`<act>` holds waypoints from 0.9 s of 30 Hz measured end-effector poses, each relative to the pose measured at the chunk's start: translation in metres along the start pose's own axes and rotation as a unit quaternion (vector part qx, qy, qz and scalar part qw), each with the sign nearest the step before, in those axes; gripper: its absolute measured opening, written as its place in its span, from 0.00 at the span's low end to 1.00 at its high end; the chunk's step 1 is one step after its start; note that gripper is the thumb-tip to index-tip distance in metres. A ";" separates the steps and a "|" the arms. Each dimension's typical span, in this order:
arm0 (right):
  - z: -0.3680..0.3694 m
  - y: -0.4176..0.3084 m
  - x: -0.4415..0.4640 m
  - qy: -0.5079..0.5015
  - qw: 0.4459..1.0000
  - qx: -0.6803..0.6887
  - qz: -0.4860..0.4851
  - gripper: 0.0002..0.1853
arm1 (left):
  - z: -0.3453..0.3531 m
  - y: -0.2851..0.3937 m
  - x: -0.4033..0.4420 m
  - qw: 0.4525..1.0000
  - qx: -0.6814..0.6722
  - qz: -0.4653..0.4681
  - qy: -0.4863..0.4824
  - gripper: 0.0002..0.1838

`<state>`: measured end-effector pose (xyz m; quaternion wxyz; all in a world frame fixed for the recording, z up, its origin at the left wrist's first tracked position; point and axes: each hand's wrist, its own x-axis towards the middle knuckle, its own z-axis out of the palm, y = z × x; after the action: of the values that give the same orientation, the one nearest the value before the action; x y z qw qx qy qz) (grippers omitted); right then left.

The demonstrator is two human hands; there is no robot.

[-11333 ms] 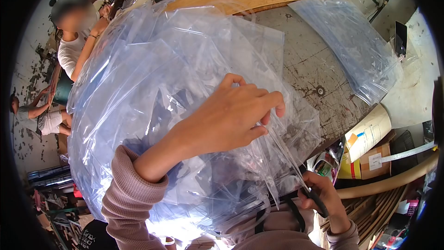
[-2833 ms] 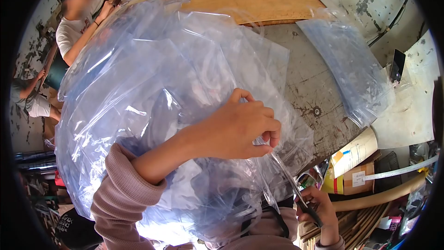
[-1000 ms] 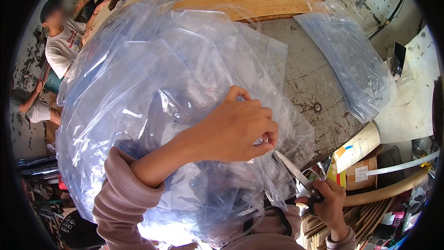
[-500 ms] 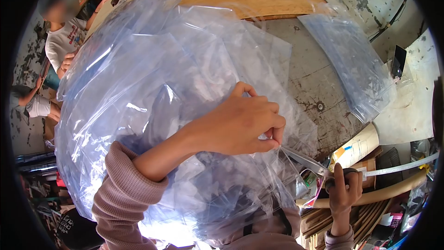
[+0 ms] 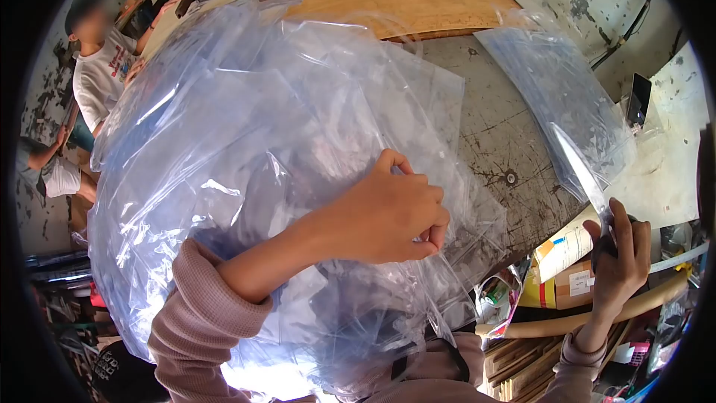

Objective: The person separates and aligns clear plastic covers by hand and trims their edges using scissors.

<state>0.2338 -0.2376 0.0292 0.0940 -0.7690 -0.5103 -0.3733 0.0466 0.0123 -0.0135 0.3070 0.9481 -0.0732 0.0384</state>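
Bright light, white glare on plastic sheeting [image 5: 246, 127], fisheye curving, black corners

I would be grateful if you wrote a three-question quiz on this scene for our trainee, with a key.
1. Multiple choice: What does the right hand hold?
A) a roll of brown tape
B) silver metal scissors with dark handles
C) a wooden ruler

2. True or false: The left hand is at the large, crumpled mass of clear plastic sheeting, apart from the scissors.

3. Fill in: In the picture, the flat, black, rectangular device shows to the ____ of the long, bluish stack of clear plastic sheets.

Key: 1. B; 2. True; 3. right.
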 end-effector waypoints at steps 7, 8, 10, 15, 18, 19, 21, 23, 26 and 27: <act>0.007 -0.021 -0.043 -0.182 0.939 0.254 0.142 0.24 | 0.000 0.003 0.001 1.000 0.001 -0.019 -0.019 0.02; 0.008 -0.019 -0.051 -0.228 0.908 0.307 0.169 0.24 | 0.000 0.002 0.001 1.000 0.000 -0.021 -0.018 0.02; 0.010 -0.016 -0.074 -0.323 0.754 0.486 0.303 0.27 | 0.001 0.001 0.001 1.000 0.007 -0.006 -0.001 0.03; 0.006 -0.040 -0.103 -0.460 0.395 0.691 0.394 0.27 | -0.007 0.005 0.001 0.998 -0.041 -0.032 -0.019 0.07; 0.001 -0.055 -0.090 -0.493 0.345 0.710 0.366 0.27 | -0.015 0.006 0.002 0.990 -0.109 -0.074 -0.040 0.15; 0.000 -0.060 -0.087 -0.489 0.324 0.723 0.364 0.27 | -0.016 0.006 0.002 0.986 -0.135 -0.084 -0.047 0.18; 0.004 -0.065 -0.085 -0.498 0.316 0.730 0.347 0.27 | -0.014 0.003 0.001 0.986 -0.142 -0.079 -0.041 0.19; 0.006 -0.069 -0.081 -0.506 0.309 0.735 0.329 0.26 | -0.014 0.002 0.001 0.985 -0.149 -0.074 -0.034 0.20; 0.009 -0.073 -0.074 -0.524 0.334 0.719 0.312 0.26 | -0.013 0.004 0.002 0.990 -0.117 -0.078 -0.033 0.22; 0.010 -0.075 -0.073 -0.531 0.360 0.708 0.296 0.26 | -0.012 0.005 0.003 0.992 -0.095 -0.076 -0.021 0.23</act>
<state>0.1602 -0.2496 -0.0445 0.4179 -0.5592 -0.2702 0.6631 0.0480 0.0151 -0.0011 0.3965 0.9179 -0.0106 -0.0123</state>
